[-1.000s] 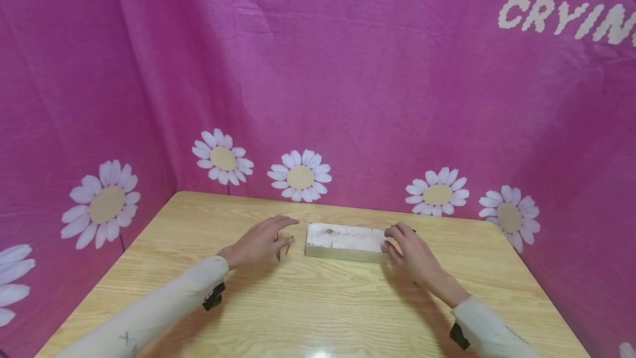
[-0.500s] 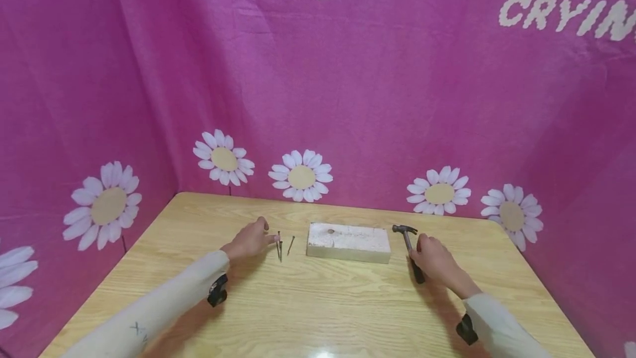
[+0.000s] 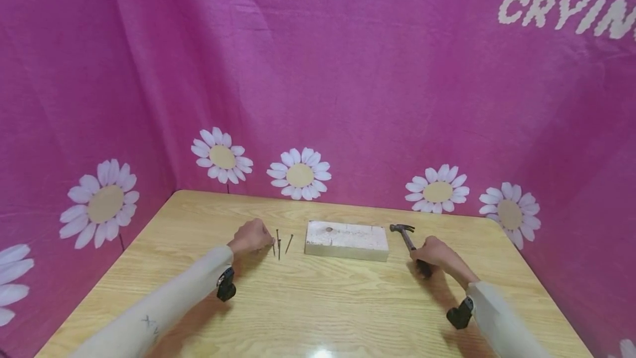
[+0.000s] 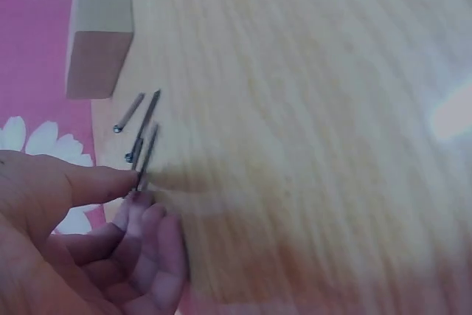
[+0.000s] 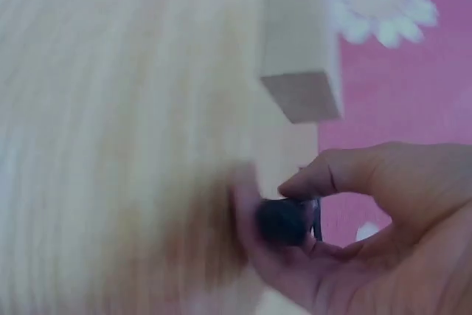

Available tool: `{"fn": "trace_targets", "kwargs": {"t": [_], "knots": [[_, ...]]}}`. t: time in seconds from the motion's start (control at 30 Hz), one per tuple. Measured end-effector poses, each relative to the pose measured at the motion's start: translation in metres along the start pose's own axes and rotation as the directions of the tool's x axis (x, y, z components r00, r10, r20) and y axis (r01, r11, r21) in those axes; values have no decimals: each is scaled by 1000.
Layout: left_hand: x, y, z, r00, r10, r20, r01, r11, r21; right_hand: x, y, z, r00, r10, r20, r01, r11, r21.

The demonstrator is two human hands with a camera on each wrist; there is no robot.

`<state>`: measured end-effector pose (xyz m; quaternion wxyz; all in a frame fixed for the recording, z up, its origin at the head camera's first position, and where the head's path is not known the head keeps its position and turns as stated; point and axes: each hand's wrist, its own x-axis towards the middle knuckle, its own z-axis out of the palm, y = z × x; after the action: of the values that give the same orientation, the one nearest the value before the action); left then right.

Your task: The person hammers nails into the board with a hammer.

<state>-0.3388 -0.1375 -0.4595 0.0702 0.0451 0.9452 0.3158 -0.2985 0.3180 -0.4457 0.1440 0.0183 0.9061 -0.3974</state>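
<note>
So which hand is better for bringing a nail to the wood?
Probably the left hand: it pinches a nail left of the wood, and the right hand is busy holding the hammer.

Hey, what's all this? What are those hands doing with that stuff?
A person is at a wooden table with a hammer and nails. Their left grip pinches a nail, and more nails lie right beside it. Their right grip holds the hammer by its handle. A block of wood lies between, with neither grip touching it and no nail standing in its top.
</note>
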Motion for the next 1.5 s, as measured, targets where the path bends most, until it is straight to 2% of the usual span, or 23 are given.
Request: {"fn": "trace_targets", "kwargs": {"t": [0.07, 0.13, 0.2, 0.3, 0.37, 0.4, 0.47, 0.53, 0.63, 0.67, 0.73, 0.8, 0.87, 0.9, 0.97, 1.03, 1.13, 1.23, 1.3, 1.5], "knots": [[0, 4, -1, 999, -35, -1, 35, 999, -17, 1, 3, -7, 994, 24, 103, -45, 976, 212], [0, 7, -2, 998, -65, 22, 66, 997, -34, 4, 7, -13, 976, 26, 214, -102, 930, 353], [-2, 10, -6, 996, -85, 42, 88, 993, -76, 6, 13, -16, 949, -6, 315, -152, 867, 474], [-4, 11, -12, 997, -60, 42, 67, 980, -185, 8, 19, -19, 922, -46, 384, -194, 804, 562], [-3, 13, -15, 999, -26, 31, 34, 958, -285, 9, 21, -21, 913, -65, 402, -204, 781, 590], [-1, 15, -15, 1000, 1, 20, 5, 947, -321, 9, 21, -22, 914, -77, 398, -193, 782, 593], [3, 22, -13, 998, 64, 9, -55, 908, -415, 9, 21, -24, 922, -95, 375, -159, 790, 592], [8, 32, -9, 992, 122, -5, -110, 873, -475, 8, 18, -25, 937, -110, 331, -120, 791, 600], [15, 50, 0, 979, 198, -43, -190, 829, -526, 4, 13, -25, 964, -138, 229, -30, 797, 603], [16, 56, 4, 975, 216, -59, -215, 822, -527, 2, 10, -25, 971, -143, 192, -2, 798, 602], [18, 67, 11, 967, 242, -83, -248, 811, -530, -3, 4, -23, 982, -149, 117, 61, 832, 551], [18, 77, 19, 959, 266, -98, -277, 800, -533, -7, -1, -20, 987, -157, 36, 126, 894, 431], [19, 86, 26, 948, 295, -119, -313, 794, -521, -11, -7, -18, 982, -181, -49, 188, 943, 273], [20, 90, 30, 942, 313, -126, -331, 790, -516, -13, -9, -16, 975, -202, -88, 215, 959, 184], [20, 97, 36, 930, 342, -135, -361, 776, -517, -14, -14, -14, 954, -248, -167, 260, 964, 56], [22, 102, 42, 917, 372, -145, -390, 760, -520, -14, -18, -13, 927, -299, -227, 305, 952, -10], [25, 110, 51, 908, 395, -139, -400, 720, -567, -13, -22, -12, 896, -347, -278, 351, 936, -38], [30, 115, 60, 901, 412, -132, -405, 692, -597, -13, -24, -11, 882, -369, -292, 372, 927, -49], [33, 118, 65, 900, 420, -121, -400, 680, -614, -13, -25, -10, 882, -372, -289, 375, 926, -47], [38, 124, 74, 897, 432, -91, -385, 664, -641, -15, -26, -7, 887, -377, -267, 377, 925, -51]]}}
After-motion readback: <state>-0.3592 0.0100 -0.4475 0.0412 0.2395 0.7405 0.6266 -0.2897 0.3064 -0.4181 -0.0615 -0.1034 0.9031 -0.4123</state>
